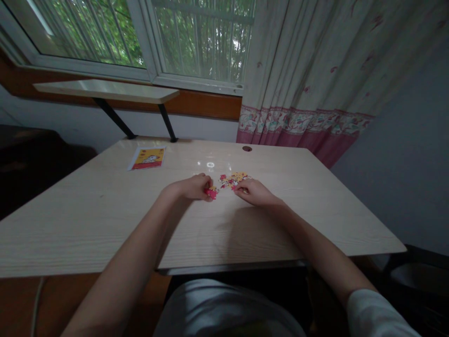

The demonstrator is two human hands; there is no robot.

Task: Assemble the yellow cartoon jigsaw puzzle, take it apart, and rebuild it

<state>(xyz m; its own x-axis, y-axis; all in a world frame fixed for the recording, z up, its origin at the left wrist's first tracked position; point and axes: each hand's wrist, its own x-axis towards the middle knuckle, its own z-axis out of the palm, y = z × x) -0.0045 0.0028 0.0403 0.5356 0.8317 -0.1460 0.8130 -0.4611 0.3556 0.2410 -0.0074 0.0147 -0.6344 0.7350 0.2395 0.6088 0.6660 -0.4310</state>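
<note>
The right hand (255,192) curls beside the red-yellow puzzle pile (236,179) (grip indistinct); left of it, the left hand (195,187) pinches a red piece (212,194).

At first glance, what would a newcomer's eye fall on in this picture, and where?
The small red-and-yellow jigsaw pieces stand out first, bright on the pale desk by the left hand and right hand. Next comes the yellow-and-red picture sheet near the desk's far left corner, then the floral curtain hanging right of the window.
</note>
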